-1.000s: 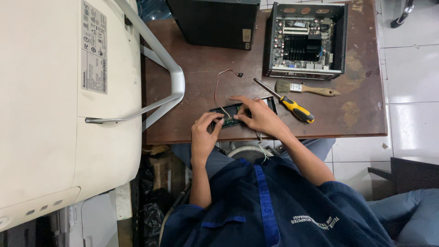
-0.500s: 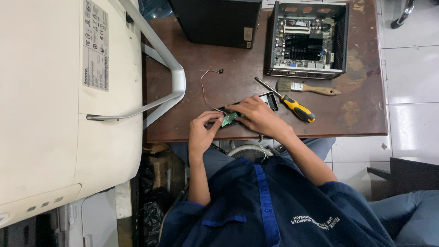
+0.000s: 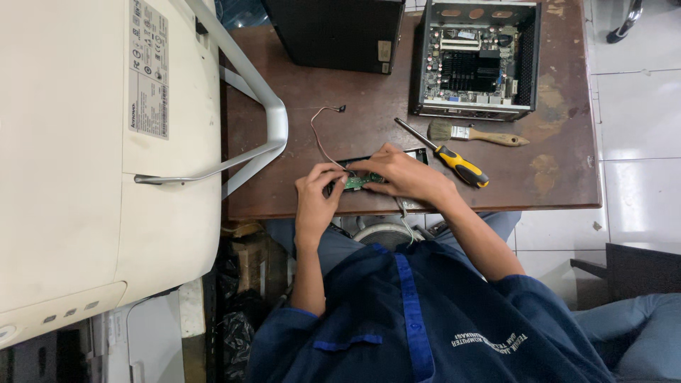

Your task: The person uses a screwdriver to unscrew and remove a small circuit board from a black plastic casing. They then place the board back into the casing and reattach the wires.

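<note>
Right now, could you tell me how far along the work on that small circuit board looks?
Done: the computer case stands open, and the screwdriver and brush lie set down. In hand: both the left hand and right hand grip the small green board; its red wire trails loose. Left: the board is outside the case.

Small green circuit board (image 3: 357, 182) mostly hidden under both hands' fingers.
</note>
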